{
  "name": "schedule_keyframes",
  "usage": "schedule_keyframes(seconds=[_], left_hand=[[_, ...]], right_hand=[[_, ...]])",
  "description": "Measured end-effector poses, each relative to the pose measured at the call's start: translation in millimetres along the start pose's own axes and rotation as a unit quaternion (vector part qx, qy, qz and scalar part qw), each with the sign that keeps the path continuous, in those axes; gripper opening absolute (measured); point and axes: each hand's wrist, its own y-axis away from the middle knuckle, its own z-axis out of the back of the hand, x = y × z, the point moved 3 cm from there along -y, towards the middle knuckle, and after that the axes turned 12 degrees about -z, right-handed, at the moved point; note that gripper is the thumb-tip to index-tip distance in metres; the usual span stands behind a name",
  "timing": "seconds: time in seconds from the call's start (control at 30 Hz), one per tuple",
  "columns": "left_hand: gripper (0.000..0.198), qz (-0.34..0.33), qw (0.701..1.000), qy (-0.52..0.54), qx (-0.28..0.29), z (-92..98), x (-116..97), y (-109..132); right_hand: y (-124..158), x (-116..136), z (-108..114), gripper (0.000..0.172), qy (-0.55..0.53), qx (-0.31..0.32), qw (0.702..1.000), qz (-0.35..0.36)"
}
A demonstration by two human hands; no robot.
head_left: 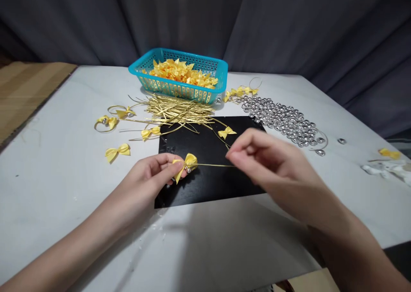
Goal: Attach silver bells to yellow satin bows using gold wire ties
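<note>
Between the thumb and fingers of my left hand (159,170) is a yellow ribbon bow (190,160), with small silver beads (188,169) at its middle. A thin gold cord (213,165) runs straight from the bow to my right hand (261,157), whose thumb and forefinger are pinched on its far end. Both hands are above a black mat (212,185). Just beyond them on the mat lie a bow with a cord (226,132) and another bow (150,132) at its left edge.
Behind the mat is a pile of gold cords (180,110) before a blue basket (221,75) full of yellow bows. Silver beads (282,118) spread at right. More bows (117,152) lie at left, and a white object (390,170) rests at the far right.
</note>
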Motion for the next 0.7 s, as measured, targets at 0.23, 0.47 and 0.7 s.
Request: schedule_keyframes(seconds=[0.23,0.47,0.7], left_hand=[[0.020,0.011,0.999,0.050,0.008,-3.1,0,5],[0.011,0.013,0.990,0.136,0.028,-5.0,0,8],[0.010,-0.014,0.992,0.115,0.049,-5.1,0,7]], right_hand=[[7,3,-5,0.012,-0.024,0.013,0.999,0.018],[11,-6,-39,0.018,-0.035,0.107,0.994,0.012],[8,-12,-35,0.016,-0.045,0.001,0.999,0.003]])
